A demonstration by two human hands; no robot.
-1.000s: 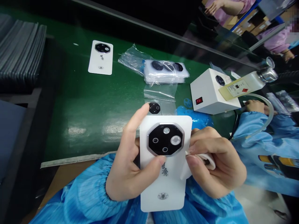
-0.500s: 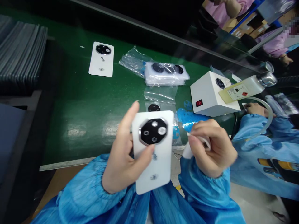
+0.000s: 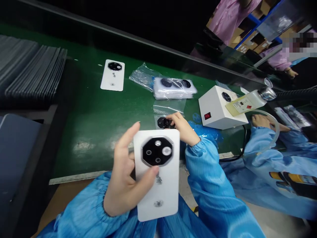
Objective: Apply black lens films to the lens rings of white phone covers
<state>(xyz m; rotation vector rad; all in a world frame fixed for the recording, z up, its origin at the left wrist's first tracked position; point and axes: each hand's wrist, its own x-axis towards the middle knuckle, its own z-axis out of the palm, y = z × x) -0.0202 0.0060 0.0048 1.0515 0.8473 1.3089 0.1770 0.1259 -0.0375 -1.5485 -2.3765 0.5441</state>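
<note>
This place is looking like an electronics factory workshop: beyond the right hand (image 3: 179,127), a green assembly bench (image 3: 86,132) is holding bagged phone back covers (image 3: 173,88), a co-worker (image 3: 269,165) is sitting to the right in a blue anti-static smock (image 3: 269,168), and cardboard boxes (image 3: 257,46) are standing on blue shelves (image 3: 257,19) far behind.
</note>
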